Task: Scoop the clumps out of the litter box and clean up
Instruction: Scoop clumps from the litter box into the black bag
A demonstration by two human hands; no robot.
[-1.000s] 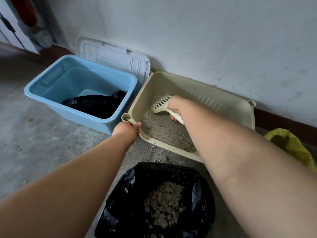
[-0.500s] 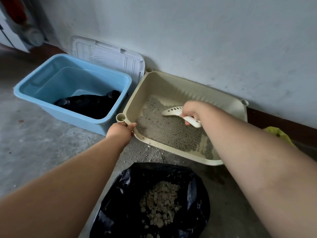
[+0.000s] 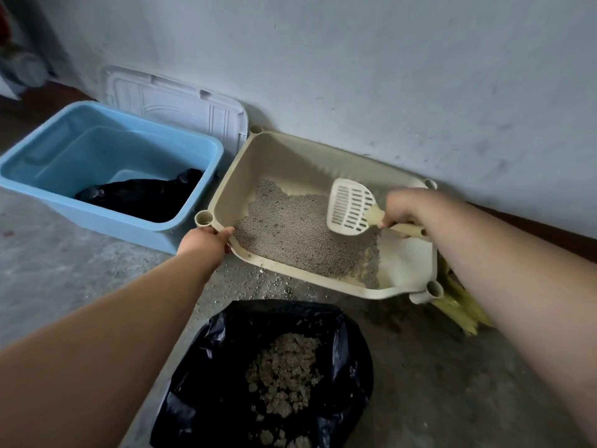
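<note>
A beige litter box (image 3: pixel 290 150) stands on the floor against the wall, with grey litter (image 3: pixel 297 231) piled toward its left and bare bottom showing at the right. My left hand (image 3: pixel 206 242) grips the box's near-left rim beside a corner post. My right hand (image 3: pixel 405 210) holds the handle of a cream slotted scoop (image 3: pixel 350 206), lifted above the litter with its head empty. In front lies an open black bag (image 3: pixel 226 367) holding a heap of clumps (image 3: pixel 284 373).
A blue plastic tub (image 3: pixel 106 150) with a black bag inside stands left of the box, a white lid (image 3: pixel 181 108) leaning on the wall behind it. Spilled grains (image 3: pixel 245 282) dot the concrete floor. Something yellow-green (image 3: pixel 458 305) lies at the box's right corner.
My right hand drew the scoop from the back left of the box across to the right and raised it clear of the litter. My left hand stayed on the rim.
</note>
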